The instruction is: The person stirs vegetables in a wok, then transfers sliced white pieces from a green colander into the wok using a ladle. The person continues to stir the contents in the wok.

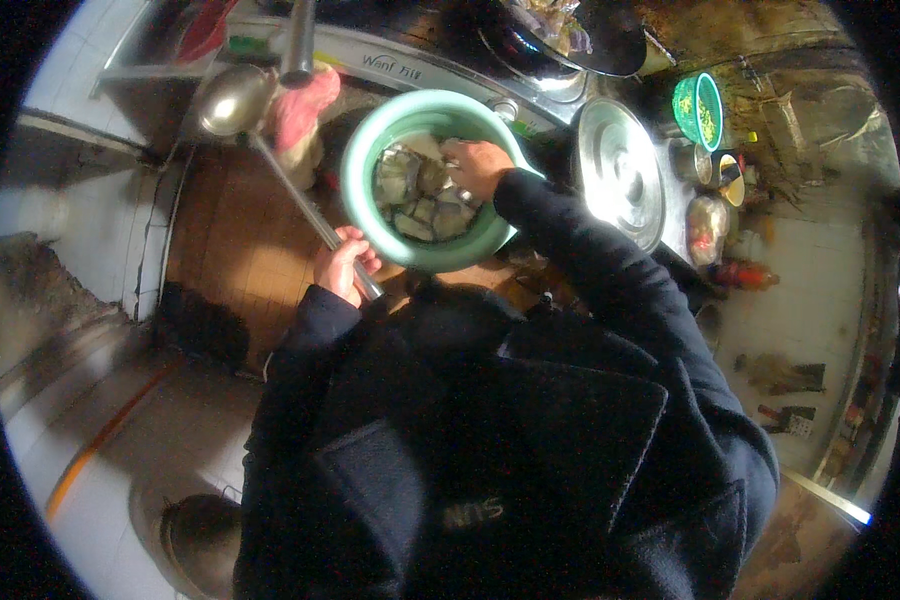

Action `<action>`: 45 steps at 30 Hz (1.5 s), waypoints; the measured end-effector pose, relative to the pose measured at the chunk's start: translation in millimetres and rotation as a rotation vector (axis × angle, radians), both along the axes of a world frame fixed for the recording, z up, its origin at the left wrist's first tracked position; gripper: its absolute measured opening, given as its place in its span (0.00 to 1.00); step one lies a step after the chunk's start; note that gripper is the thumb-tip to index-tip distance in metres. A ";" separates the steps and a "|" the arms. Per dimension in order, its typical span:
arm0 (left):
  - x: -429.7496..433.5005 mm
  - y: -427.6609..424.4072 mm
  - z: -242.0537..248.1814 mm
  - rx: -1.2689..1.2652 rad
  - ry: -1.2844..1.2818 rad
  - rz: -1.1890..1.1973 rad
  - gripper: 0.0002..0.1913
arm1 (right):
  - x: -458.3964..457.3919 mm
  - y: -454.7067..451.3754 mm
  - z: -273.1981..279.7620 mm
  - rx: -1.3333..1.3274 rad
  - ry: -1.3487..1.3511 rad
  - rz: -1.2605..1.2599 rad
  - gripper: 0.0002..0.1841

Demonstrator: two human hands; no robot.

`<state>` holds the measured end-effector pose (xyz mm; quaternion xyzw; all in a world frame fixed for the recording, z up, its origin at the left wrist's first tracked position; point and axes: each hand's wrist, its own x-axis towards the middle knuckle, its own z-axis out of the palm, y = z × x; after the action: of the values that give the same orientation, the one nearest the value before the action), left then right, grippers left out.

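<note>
My left hand (pixel 343 266) grips the lower handle of a long metal ladle (pixel 294 187). The ladle's round bowl (pixel 229 105) points up and left, beside a pink and pale cloth (pixel 305 112). In front of me stands a pale green plastic basin (pixel 358 176). Cut pieces of food (pixel 424 214), pale with darker edges, lie inside it; their kind is unclear. Over the basin's right side reaches my right hand (pixel 480 166), its fingers down among the pieces. Whether those fingers pinch a piece is hidden by glare and blur.
Behind the basin runs a gas stove (pixel 420 69) with a dark wok (pixel 607 52) on it. To the right leans or lies a round metal lid (pixel 619 172). Beyond it are a green strainer basket (pixel 697 112), a filled plastic bag (pixel 706 229) and a red bottle (pixel 746 276).
</note>
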<state>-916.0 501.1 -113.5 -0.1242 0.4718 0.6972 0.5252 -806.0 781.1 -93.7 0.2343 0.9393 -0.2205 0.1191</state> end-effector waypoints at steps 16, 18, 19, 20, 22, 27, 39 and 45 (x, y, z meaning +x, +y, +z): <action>0.4 -5.4 -12.2 -0.001 0.038 -0.016 0.07 | -28.6 -11.8 -30.8 0.045 -0.043 -0.007 0.18; -0.4 -5.5 -12.3 0.011 0.029 -0.013 0.07 | -30.5 -11.9 -29.6 0.013 -0.083 -0.036 0.16; -0.7 -5.2 -11.8 0.017 0.024 -0.012 0.07 | -32.0 -11.0 -27.9 0.007 -0.105 -0.034 0.16; -1.1 -5.0 -11.0 0.015 0.024 -0.011 0.07 | -33.0 -10.5 -26.1 0.001 -0.127 -0.031 0.16; -0.9 -1.8 -4.2 0.014 0.024 -0.012 0.08 | -30.3 -6.9 -23.6 -0.040 -0.117 -0.029 0.16; -3.2 13.0 0.4 0.030 0.034 -0.026 0.08 | -28.1 9.1 -21.2 -0.027 -0.108 -0.045 0.16; -1.5 9.9 18.2 -0.025 -0.026 -0.058 0.08 | -3.8 45.0 121.3 -0.066 0.202 -0.246 0.15; 0.8 12.5 20.3 -0.017 -0.013 -0.065 0.08 | 41.3 164.8 206.6 0.655 0.486 -0.082 0.13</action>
<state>-915.2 513.6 -93.2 -0.1178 0.4779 0.6750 0.5496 -764.6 946.0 113.0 0.2380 0.9506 0.0368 -0.1960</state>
